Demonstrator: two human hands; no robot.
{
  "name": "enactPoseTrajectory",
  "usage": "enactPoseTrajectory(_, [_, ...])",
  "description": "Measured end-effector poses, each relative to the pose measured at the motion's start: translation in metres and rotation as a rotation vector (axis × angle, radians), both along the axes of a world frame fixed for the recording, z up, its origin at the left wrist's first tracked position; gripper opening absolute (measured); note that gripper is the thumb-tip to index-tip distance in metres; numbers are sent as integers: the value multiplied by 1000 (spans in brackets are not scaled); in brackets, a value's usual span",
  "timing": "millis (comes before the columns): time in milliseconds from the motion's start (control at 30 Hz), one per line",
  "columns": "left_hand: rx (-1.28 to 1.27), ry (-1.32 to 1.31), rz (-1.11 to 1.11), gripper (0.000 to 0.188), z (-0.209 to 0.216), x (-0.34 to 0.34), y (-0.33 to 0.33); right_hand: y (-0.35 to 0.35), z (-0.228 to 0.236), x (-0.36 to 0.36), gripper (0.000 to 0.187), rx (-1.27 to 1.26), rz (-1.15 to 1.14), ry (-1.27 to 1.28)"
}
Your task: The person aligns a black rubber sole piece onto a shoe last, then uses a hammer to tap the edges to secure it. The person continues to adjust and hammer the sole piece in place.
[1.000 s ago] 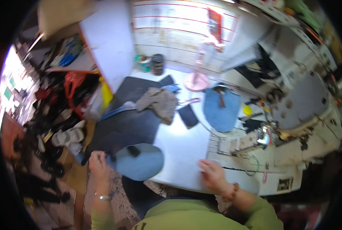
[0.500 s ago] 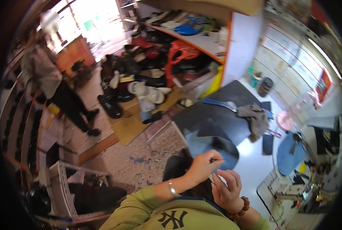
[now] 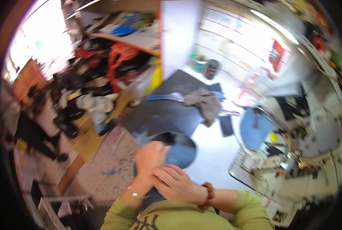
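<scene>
My left hand (image 3: 151, 156), with a silver bangle at its wrist, has its fingers curled in, a little smeared by motion. My right hand (image 3: 178, 184), wearing a brown bead bracelet (image 3: 207, 196), lies against the heel of the left one with bent fingers close together. Whatever either hand may hold is hidden. Just beyond them, a shiny dark blue-grey curved sheet (image 3: 181, 152) sits at the near edge of a black mat (image 3: 165, 120). On the mat are a blue-handled tool (image 3: 159, 97) and a crumpled grey-brown cloth (image 3: 204, 102).
A sewing machine (image 3: 309, 172) stands at the right, beside a flat blue piece (image 3: 254, 128). Dark jars (image 3: 211, 69) line the wall end of the white table (image 3: 213, 153). Piled shoes (image 3: 96, 102) cover the left floor under a shelf (image 3: 144, 45). A person's legs (image 3: 34, 132) show far left.
The view has swung to the right, so the scene sits further left. My hands have come together, the right now against the left; before, their fingertips were pinched near each other.
</scene>
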State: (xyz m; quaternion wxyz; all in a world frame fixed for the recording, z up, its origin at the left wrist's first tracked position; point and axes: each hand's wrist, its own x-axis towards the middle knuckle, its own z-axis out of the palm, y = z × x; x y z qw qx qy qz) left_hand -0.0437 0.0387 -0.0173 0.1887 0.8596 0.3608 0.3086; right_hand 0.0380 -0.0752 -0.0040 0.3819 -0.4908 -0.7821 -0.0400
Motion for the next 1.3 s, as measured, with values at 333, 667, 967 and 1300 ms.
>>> enactPoseTrajectory(333, [-56,-114,-82,11,5,13,-3,-6,-8,9,36,-18,-15,14])
enactPoseTrajectory(667, [-102,-227,-110,15,2,19,-3,-7,8,16,27,59,173,-66])
enactPoseTrajectory(967, [-524,-446,-41,10,-5,-3,2,3,-51,148,26,-36,-645,179])
enactPoseTrajectory(1300, [-592,-449,-19,21,-31,-20,3,-9,-89,279,59,-390,-1528,-98])
